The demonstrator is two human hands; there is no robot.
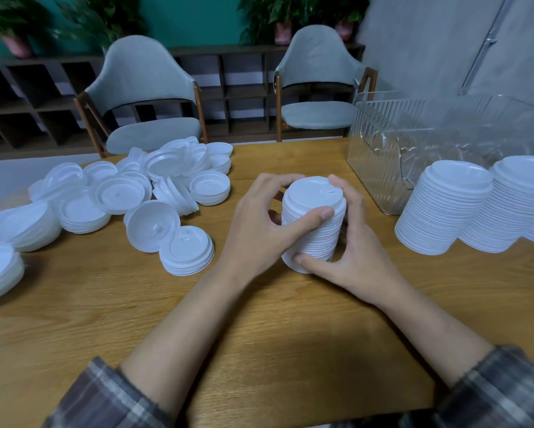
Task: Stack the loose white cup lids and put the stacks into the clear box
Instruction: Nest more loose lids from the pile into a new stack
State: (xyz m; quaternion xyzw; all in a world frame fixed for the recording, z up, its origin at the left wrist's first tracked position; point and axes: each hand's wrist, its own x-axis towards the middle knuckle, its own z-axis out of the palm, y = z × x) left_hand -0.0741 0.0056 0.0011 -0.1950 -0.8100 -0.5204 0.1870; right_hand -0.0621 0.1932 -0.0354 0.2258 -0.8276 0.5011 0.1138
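My left hand [259, 233] and right hand [356, 257] both wrap the lid stack [313, 199], left of the box [380, 156] (light, slippery, buckles easily); I'd grip low.

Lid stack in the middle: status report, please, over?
Left hand and right hand both grip the lid stack, standing on table. Clear box to the right, not yet loaded. Two tall stacks stand before it; loose lids heaped left.
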